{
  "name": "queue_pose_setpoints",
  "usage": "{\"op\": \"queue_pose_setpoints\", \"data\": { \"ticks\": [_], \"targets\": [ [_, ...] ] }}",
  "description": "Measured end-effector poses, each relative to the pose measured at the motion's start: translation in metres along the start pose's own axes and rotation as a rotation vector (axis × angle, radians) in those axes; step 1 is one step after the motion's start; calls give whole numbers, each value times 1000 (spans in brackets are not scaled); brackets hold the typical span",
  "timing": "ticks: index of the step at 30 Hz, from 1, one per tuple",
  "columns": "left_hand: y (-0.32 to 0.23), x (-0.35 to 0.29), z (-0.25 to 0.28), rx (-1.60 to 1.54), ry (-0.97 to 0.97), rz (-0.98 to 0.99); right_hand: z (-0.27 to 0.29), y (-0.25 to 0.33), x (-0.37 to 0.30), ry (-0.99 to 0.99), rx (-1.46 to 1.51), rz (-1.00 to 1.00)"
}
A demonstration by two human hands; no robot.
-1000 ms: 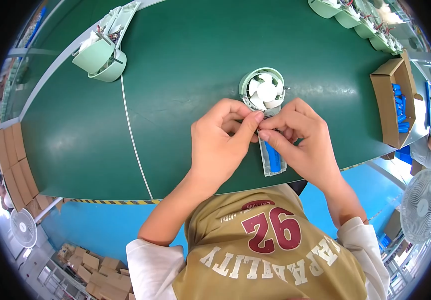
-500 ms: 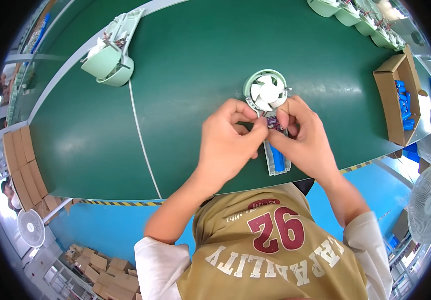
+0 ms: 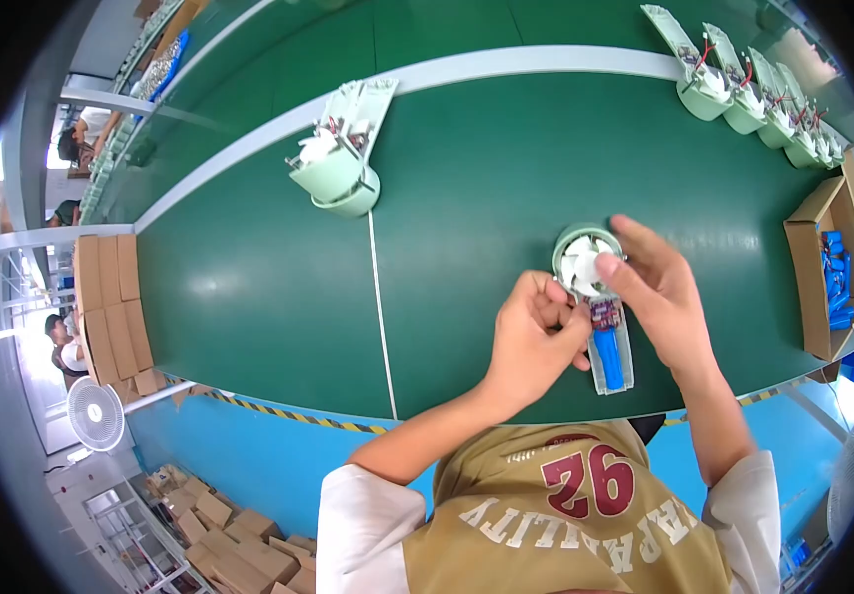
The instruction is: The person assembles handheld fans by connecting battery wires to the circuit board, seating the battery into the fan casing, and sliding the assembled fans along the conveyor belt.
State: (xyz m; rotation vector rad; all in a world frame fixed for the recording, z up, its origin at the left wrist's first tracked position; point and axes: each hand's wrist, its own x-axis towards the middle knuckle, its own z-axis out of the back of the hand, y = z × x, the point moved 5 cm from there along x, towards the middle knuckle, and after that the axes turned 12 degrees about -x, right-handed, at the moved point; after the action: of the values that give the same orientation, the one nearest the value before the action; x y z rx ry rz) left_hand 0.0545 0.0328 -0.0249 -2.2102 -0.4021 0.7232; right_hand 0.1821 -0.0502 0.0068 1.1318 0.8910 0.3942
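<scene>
In front of me on the green table lies an opened handheld fan, with a mint-green ring point(image 3: 558, 255) around white fan blades point(image 3: 581, 265). Its handle shell point(image 3: 628, 368) holds a purple circuit board point(image 3: 606, 315) and a blue battery cell point(image 3: 608, 358). At the ring's right side, my right hand point(image 3: 666, 302) grips the fan's head, thumb over the blades and index finger behind the rim. My left hand point(image 3: 538, 342) is closed beside the board's left edge, thumb and fingers pinched together. What lies between those fingertips is hidden.
Two more mint-green fan housings point(image 3: 348, 188) stand together at the far left-middle. Several opened fans point(image 3: 709, 94) line the back right. A cardboard box point(image 3: 811, 267) of blue battery cells point(image 3: 836, 282) sits at the right edge. Stacked cartons point(image 3: 110, 307) stand beyond the table's left end.
My right hand has moved from the circuit board up to the fan's head. The left hand stays pinched by the board. The whole view has shifted, showing more of the table's far side.
</scene>
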Motion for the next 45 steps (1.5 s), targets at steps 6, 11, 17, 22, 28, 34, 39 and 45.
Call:
{"op": "queue_pose_setpoints", "data": {
  "ticks": [6,11,17,22,28,34,39,45],
  "targets": [
    [-13,0,4,-86,6,-25,-12,24,19,179,0,-26],
    [-74,3,35,391,-132,-365,-31,39,86,217,137,-78],
    [-182,21,95,1247,-715,-926,12,106,270,111,288,207],
    [-179,54,129,1000,-634,-526,127,128,453,-96,110,192],
    [-217,84,160,1004,-127,-499,176,143,497,-188,-193,178],
    [-253,118,158,943,218,-300,74,218,322,-925,-1154,475],
    [-268,111,154,1139,122,-345,-38,173,232,114,-670,633],
    [-274,105,115,1086,195,-488,-121,123,164,195,-776,843]
  ]
}}
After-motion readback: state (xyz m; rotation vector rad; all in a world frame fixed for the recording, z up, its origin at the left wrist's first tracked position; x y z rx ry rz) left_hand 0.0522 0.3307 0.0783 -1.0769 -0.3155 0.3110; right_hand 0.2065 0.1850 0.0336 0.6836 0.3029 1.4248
